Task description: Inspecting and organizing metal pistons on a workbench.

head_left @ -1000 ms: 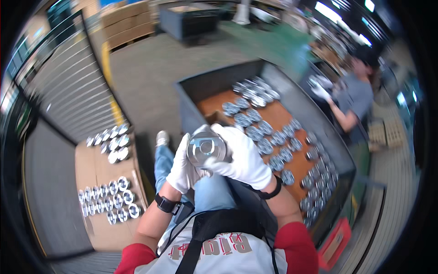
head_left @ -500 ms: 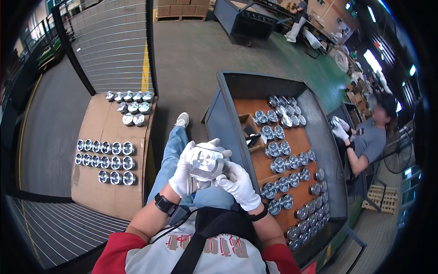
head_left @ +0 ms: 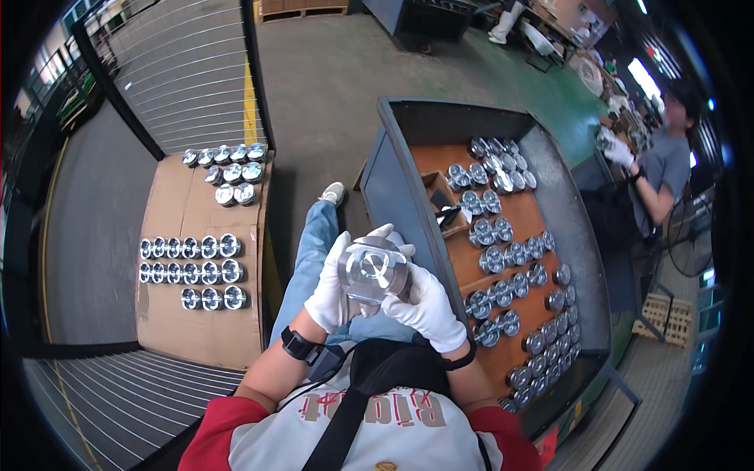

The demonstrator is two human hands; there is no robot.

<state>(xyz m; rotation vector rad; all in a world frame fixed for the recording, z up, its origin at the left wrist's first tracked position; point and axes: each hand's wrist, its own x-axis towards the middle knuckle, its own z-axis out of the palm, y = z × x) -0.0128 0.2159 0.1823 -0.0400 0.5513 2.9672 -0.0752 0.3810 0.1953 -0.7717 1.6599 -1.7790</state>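
Both my hands wear white gloves and hold one shiny metal piston [head_left: 372, 271] in front of my lap, its round face turned up toward me. My left hand [head_left: 330, 290] wraps the piston's left and far sides, fingertips showing beyond it. Against its lower right side, my right hand [head_left: 428, 310] presses with thumb and fingers. On my right, rows of similar pistons [head_left: 514, 282] stand on the brown board inside a grey metal bin [head_left: 452, 275]. To my left, more pistons [head_left: 190, 273] lie in rows on a cardboard sheet [head_left: 173, 334].
A wire-mesh fence panel [head_left: 173, 78] rises at the cardboard's far end, with another mesh [head_left: 133, 400] at its near end. A small open box [head_left: 448, 208] sits inside the bin. Beyond the bin, a gloved co-worker [head_left: 660, 173] handles something. A wooden pallet [head_left: 666, 318] lies at right.
The piston has tilted and turned slightly in my hands, and my right hand has shifted along its side. The whole view has moved a little. The co-worker's hands have risen toward the far right.
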